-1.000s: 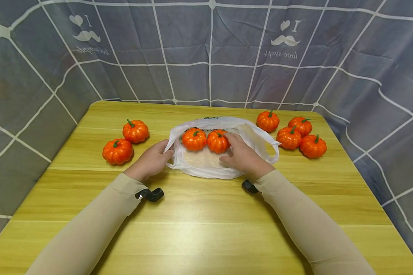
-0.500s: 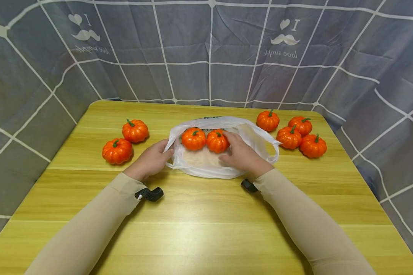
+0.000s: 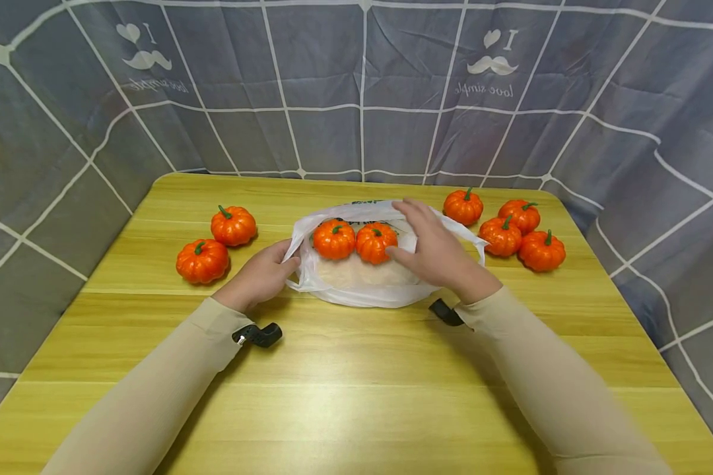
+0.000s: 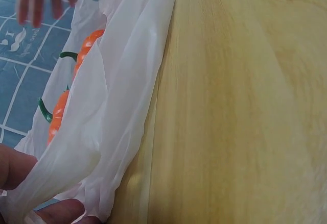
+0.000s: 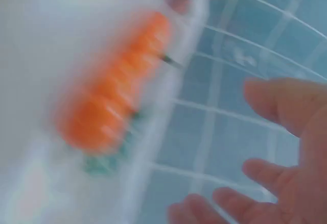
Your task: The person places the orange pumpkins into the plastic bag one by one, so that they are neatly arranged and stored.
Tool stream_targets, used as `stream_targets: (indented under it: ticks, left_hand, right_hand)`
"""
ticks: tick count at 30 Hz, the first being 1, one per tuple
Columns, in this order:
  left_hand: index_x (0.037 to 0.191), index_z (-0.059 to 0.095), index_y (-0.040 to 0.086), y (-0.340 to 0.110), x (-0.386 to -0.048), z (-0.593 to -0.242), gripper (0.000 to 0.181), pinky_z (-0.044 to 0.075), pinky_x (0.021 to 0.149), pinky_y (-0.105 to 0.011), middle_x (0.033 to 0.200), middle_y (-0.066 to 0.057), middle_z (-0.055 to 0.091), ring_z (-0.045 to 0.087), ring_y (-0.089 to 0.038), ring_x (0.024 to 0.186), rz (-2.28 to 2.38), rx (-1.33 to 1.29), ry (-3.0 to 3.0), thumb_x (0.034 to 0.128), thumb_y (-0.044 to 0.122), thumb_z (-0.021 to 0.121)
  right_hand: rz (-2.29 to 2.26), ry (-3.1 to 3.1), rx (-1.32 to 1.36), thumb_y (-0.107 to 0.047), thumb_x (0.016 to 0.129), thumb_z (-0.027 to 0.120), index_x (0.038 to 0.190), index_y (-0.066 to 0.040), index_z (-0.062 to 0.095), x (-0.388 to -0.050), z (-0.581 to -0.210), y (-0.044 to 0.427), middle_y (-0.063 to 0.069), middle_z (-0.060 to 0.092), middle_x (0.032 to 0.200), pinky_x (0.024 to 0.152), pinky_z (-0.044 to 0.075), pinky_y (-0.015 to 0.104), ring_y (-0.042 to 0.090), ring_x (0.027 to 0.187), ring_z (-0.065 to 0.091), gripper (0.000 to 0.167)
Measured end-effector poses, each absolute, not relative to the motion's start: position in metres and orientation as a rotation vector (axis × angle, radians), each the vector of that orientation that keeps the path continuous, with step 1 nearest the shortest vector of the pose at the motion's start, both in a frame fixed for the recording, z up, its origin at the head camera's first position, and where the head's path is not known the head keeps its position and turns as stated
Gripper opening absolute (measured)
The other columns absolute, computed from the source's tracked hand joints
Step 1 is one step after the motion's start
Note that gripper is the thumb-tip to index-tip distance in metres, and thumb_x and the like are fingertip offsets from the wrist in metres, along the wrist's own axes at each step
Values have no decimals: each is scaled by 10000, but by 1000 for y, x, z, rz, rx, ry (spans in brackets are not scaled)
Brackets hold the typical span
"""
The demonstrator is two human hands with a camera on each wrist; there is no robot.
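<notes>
A white plastic bag [image 3: 368,295] lies in the middle of the table with its mouth spread. Two small orange pumpkins with green stems, a left one [image 3: 334,239] and a right one [image 3: 376,243], sit side by side inside it. My left hand [image 3: 263,276] pinches the bag's left edge; in the left wrist view the thumb [image 4: 15,168] and fingers are on either side of the plastic. Over the bag's right side, my right hand [image 3: 440,254] is raised with fingers spread, holding nothing. The right wrist view is blurred and shows that hand apart from the pumpkins.
Two more pumpkins [image 3: 203,261] stand on the left of the wooden table [image 3: 356,396]. Several others [image 3: 542,251] are grouped at the back right, close to the bag's right handle. A grey checked curtain [image 3: 315,72] surrounds the table's back and sides.
My right hand has let go of the right pumpkin in the bag and lifted up and to the right, its fingers opening. The left hand stays at the bag's edge.
</notes>
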State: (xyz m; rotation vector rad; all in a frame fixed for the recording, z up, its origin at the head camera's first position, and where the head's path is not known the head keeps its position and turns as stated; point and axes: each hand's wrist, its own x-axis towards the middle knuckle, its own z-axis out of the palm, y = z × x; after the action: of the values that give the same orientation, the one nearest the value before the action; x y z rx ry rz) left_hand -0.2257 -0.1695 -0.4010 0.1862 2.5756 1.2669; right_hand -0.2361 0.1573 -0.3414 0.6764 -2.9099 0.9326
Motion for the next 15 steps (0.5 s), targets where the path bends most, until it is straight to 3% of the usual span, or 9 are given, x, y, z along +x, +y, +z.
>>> stream_targets:
  ticks: [4,7,11,15]
  left_hand:
    - [1615,417,122,-168,-226,-399,506,348,1178,-545,1554,-136,522,476,-344,1275,1283,181,2558,1124,238,447]
    - [1617,413,117,-167,-226,-398,507,350,1161,-525,1554,-136,518,471,-342,1273,1291,173,2547,1125,237,445]
    - [1595,442,110,-168,-226,-398,487,366,1119,-501,1508,-140,543,480,-342,1255,1276,178,2563,1123,233,447]
    - [1545,498,101,-168,-227,-399,449,376,1093,-486,1401,-151,585,495,-336,1229,1270,204,2584,1114,219,454]
  right_hand:
    - [1084,-2620,614,-101,982,703,1543,-12,470,-236,-306,184,200,429,1608,1148,453,568,397,1391,470,614]
    - [1129,-2552,460,-91,1002,667,1527,-26,499,-239,-290,210,187,455,1580,1145,453,560,397,1358,478,555]
    - [1046,-2733,203,-245,1048,602,1620,-85,381,-255,-291,246,200,355,1660,1196,370,627,457,1441,405,633]
    - [900,-2970,45,-355,1042,592,1681,-65,193,-275,-319,278,266,222,1712,1223,267,701,535,1525,261,807]
